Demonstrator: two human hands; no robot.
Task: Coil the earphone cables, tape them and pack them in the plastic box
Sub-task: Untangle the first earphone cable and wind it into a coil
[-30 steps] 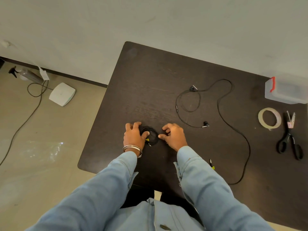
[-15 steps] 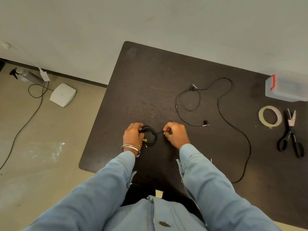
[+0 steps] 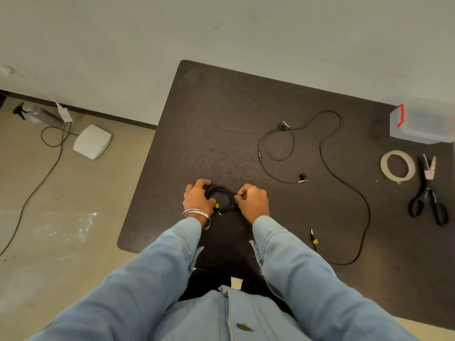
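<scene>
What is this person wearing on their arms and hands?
Both arms are covered by long light blue denim sleeves with buttoned cuffs, part of a matching shirt or jacket with a dark button at the front. The left hand has silver bangles stacked at the wrist. The right hand seems to wear a thin ring on one finger. No gloves or watch are visible.

Plain office-like room: dark desk (image 3: 221,107), router (image 3: 92,141) on floor.
</scene>
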